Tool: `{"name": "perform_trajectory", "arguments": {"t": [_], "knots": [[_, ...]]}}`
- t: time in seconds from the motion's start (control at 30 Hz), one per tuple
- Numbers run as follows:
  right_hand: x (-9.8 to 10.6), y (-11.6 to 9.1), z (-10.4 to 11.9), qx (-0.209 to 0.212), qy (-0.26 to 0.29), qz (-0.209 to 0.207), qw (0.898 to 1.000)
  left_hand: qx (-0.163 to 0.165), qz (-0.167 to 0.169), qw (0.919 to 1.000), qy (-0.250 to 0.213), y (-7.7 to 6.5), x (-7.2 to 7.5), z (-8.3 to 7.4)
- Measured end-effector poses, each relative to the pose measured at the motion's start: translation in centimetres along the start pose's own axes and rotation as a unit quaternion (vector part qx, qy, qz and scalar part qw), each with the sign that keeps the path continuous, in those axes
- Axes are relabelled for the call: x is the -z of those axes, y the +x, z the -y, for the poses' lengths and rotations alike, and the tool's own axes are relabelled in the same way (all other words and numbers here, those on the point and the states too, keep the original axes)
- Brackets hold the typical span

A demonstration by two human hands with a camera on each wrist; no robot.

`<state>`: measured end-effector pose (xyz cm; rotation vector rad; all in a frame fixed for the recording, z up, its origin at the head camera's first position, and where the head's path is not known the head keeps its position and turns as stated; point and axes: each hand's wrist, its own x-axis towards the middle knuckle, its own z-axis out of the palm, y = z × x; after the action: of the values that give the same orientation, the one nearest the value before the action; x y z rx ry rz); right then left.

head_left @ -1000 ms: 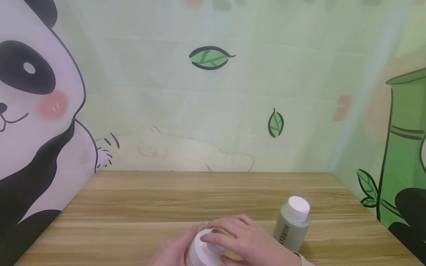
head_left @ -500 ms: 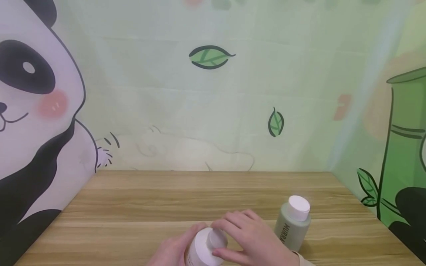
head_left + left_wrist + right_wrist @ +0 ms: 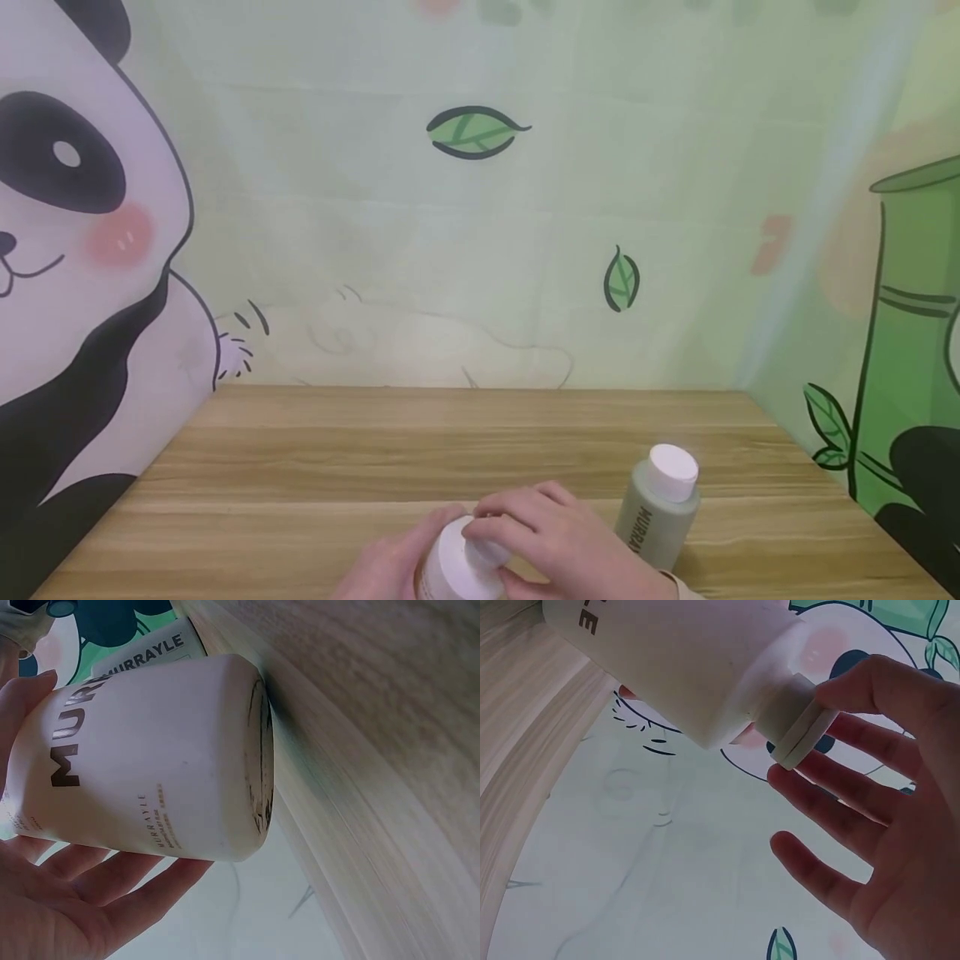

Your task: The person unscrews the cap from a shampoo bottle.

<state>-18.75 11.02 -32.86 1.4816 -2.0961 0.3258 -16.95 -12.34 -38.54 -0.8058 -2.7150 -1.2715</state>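
Observation:
A white bottle (image 3: 150, 757) with dark MURRAYLE lettering is tilted near the bottom of the head view. My left hand (image 3: 386, 562) grips its body, the thumb on one side and several fingers on the other in the left wrist view. At the top, the thumb and fingers of my right hand (image 3: 558, 533) pinch the bottle's white cap (image 3: 799, 724). The cap sits on the neck, and whether it is loose I cannot tell. Dark marks run round the bottle's base, close to the tabletop. In the head view the lower body is cut off.
A grey-green bottle (image 3: 660, 512) with a white cap stands upright on the wooden table (image 3: 375, 450), just beyond my right hand. Behind the table hangs a pale green backdrop (image 3: 337, 167) printed with a panda, leaves and bamboo.
My right fingers drew back and bared more of the cap half a second ago; now they are over it again. The left hand and both bottles look to be in the same places.

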Motion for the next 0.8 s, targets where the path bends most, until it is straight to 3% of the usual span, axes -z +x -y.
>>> {"name": "perform_trajectory", "arguments": {"t": [0.2, 0.47, 0.8], "knots": [[0.19, -0.1, -0.06, 0.01, 0.003, 0.012, 1.0, -0.003, -0.009, 0.9999, 0.006, -0.09, -0.08, 0.04], [0.08, -0.12, 0.05, -0.066, -0.025, 0.02, 0.997, -0.004, -0.007, 1.0, -0.004, -0.1, -0.03, 0.02], [-0.41, -0.08, -0.17, -0.034, -0.028, -0.011, 0.999, -0.005, -0.006, 0.9999, 0.007, -0.05, -0.09, 0.11]]}}
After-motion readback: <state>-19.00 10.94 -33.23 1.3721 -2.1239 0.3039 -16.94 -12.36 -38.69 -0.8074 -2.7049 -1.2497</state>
